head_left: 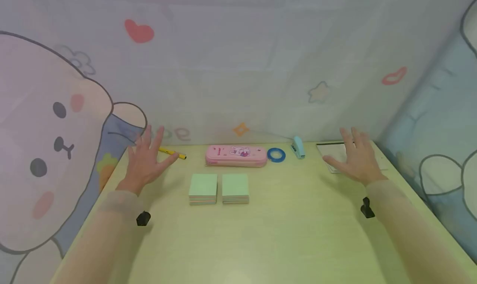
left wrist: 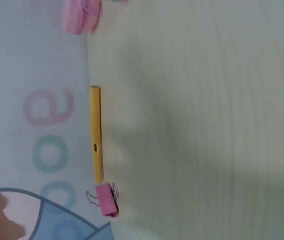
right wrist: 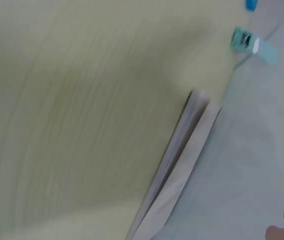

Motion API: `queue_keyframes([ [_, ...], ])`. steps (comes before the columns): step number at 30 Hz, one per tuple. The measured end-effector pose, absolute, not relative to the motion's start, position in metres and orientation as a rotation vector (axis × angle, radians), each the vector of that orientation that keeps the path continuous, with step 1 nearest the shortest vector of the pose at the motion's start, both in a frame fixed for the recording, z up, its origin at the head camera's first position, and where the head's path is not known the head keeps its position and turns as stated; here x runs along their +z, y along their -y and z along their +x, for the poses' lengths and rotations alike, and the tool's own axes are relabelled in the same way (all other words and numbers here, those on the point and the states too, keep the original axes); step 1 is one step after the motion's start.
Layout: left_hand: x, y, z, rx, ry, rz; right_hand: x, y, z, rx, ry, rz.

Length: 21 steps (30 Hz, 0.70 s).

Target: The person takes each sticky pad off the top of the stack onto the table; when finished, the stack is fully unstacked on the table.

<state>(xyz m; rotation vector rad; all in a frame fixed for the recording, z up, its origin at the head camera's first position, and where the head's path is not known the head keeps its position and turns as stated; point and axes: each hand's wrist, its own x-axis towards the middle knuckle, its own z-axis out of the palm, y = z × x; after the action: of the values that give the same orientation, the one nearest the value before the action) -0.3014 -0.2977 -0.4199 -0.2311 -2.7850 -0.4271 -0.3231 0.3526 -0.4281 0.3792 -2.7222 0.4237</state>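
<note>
My left hand [head_left: 144, 164] is spread above the table's left side, holding nothing, close to a yellow pen [head_left: 172, 152]. In the left wrist view a pink binder clip [left wrist: 107, 199] lies at one end of that pen. Over on the right, my right hand [head_left: 355, 160] is also spread and holds nothing. It overlaps a white notebook [head_left: 331, 150] in the head view; the right wrist view shows the white pages [right wrist: 181, 165] slightly parted. Two stacks of green-topped sticky notes, the left stack [head_left: 203, 186] and the right stack [head_left: 235, 186], sit between the hands.
Along the back edge lie a pink pencil case [head_left: 236, 156] with a cartoon print, a blue tape roll [head_left: 276, 155] and a light-blue stapler [head_left: 297, 148]. A printed cloth [head_left: 238, 68] hangs behind the pale table [head_left: 261, 242] and along its sides.
</note>
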Motion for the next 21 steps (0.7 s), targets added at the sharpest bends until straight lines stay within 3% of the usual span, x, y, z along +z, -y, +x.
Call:
queue_keyframes([
  [14,-0.446,0.255,-0.281,-1.602,2.883,-0.591,-0.412,-0.230,-0.301,0.804,2.828,0.809],
  [21,-0.462,0.252,-0.275,-1.829,2.871,-0.646,-0.427,-0.154,-0.288,0.988,2.805,1.122],
])
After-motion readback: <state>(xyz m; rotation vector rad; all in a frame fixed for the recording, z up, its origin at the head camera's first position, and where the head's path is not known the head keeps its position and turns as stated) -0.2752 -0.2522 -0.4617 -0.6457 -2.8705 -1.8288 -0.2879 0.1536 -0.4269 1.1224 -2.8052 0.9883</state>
